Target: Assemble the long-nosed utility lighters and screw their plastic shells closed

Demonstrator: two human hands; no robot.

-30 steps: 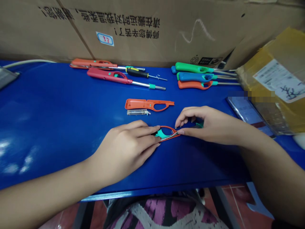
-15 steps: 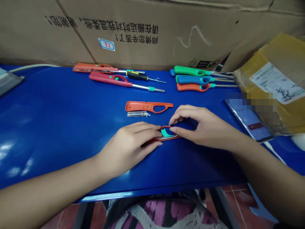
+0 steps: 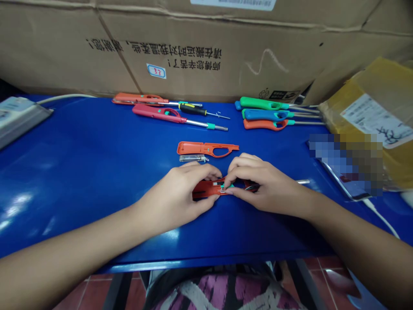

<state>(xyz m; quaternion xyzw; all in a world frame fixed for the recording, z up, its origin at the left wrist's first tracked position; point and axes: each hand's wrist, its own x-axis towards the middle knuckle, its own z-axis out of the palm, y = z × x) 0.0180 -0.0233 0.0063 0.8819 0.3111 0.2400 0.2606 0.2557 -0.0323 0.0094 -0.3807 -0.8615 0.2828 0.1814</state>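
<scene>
My left hand (image 3: 177, 191) is curved over the near orange handle half (image 3: 201, 190), thumb against its near edge and fingers bent along its far edge, spread just enough to keep the piece between them. The thumb and forefinger of my right hand (image 3: 263, 183) are almost together at a small turquoise part (image 3: 230, 186) in that half; I cannot tell whether they pinch it or only press. The half lies on the blue table (image 3: 97, 172) in front of me, hollow side up, and beyond my right hand a bit of metal tube (image 3: 303, 182) sticks out. Just past my knuckles lies a second orange half (image 3: 193, 148), a clear cartridge (image 3: 190, 158) close along its near side. Farther off to the left are a pink lighter (image 3: 155, 113), an orange lighter (image 3: 138, 99) and a black-and-yellow screwdriver (image 3: 192, 109); to the right, a green lighter (image 3: 258, 103), a blue lighter (image 3: 261, 114) and an orange-handled lighter (image 3: 263, 124) lie bunched. A phone (image 3: 350, 184) rests near my right forearm, beside a yellow-taped box (image 3: 382, 122), and a big cardboard box (image 3: 180, 34) stands behind
</scene>
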